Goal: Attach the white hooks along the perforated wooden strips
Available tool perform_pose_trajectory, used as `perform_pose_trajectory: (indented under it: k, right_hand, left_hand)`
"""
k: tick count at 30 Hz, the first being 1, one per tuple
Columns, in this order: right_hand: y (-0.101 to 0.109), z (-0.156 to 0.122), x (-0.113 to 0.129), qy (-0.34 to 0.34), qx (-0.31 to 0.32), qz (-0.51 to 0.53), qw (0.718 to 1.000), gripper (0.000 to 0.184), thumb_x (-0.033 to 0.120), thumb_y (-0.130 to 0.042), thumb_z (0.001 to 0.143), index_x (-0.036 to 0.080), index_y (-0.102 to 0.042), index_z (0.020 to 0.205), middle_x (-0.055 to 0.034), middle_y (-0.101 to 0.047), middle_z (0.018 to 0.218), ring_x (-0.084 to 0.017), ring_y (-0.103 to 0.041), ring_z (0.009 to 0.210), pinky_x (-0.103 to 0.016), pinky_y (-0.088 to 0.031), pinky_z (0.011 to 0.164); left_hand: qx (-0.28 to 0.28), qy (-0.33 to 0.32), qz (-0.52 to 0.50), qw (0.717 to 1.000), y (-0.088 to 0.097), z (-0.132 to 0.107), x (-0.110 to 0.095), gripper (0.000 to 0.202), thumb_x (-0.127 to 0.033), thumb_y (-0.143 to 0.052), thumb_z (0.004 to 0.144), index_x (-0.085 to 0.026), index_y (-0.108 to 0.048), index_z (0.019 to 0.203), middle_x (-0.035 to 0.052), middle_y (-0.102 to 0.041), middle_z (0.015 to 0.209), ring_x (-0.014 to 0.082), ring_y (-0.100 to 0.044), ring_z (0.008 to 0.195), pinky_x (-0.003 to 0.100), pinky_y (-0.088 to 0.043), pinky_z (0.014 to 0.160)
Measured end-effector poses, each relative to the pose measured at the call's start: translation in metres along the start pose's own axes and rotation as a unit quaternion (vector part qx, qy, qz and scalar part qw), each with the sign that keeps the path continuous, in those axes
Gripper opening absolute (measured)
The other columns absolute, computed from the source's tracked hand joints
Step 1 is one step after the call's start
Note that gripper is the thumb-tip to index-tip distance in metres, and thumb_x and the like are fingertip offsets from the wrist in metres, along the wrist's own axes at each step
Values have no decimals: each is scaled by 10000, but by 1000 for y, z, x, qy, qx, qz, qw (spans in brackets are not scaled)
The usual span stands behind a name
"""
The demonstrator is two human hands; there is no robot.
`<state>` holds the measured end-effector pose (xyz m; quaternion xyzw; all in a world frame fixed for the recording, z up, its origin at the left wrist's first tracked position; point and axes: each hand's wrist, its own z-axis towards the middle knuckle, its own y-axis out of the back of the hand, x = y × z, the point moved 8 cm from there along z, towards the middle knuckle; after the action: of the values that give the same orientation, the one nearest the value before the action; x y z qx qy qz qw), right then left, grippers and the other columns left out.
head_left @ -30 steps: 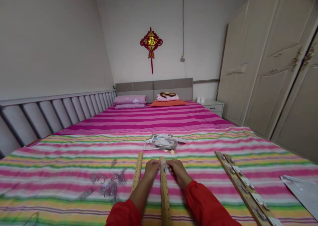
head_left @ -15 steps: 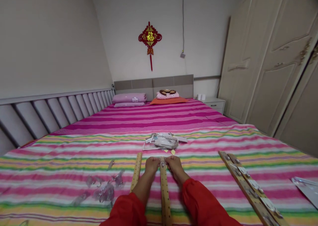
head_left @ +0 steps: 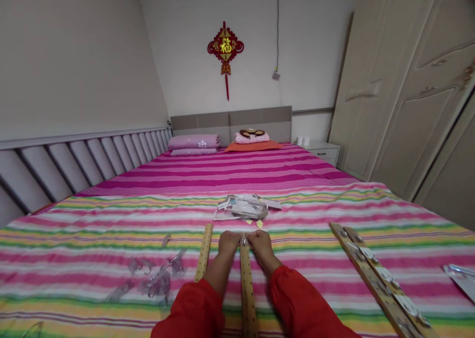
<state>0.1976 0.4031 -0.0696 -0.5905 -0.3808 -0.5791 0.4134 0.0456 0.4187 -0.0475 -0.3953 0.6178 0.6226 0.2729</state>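
A narrow wooden strip with a row of holes [head_left: 247, 291] lies lengthwise on the striped bedspread [head_left: 92, 234] in front of me. My left hand [head_left: 228, 242] and my right hand [head_left: 260, 243] meet at its far end, fingers curled and pressed on a small clear piece there. A second holed wooden strip [head_left: 204, 252] lies just left of my left hand. Both my sleeves are red.
Clear plastic hooks [head_left: 158, 278] lie scattered at the left. A pile of plastic packets [head_left: 247, 208] sits beyond my hands. Two strips with fitted hooks [head_left: 378, 278] lie at the right, a packet [head_left: 460, 276] at the far right edge. Wardrobe doors [head_left: 415, 95] stand right.
My hands have stayed at the strip's far end, pressed closer together. The view has tilted up a little and shifted slightly.
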Motion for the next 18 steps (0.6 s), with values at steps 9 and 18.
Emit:
perform_pose_trajectory:
  k: [9,18]
  right_hand:
    - [11,9,-1,-11,-63,-146,987,268,288,-706,541,229,-454,472,22,-565,422,-168,-584,497,-227,-362,447]
    - [13,10,2,-34,-70,-208,975,297,281,-681,612,241,-436,449,-24,-611,463,-205,-632,572,-241,-371,474]
  left_hand:
    - [6,42,34,999,-4,3,10,270,-318,-614,689,-188,-499,481,36,-646,573,157,-609,596,216,-369,487]
    - [10,36,93,995,-5,4,12,280,-364,-525,808,-161,-614,637,115,-710,740,200,-669,712,245,-423,559]
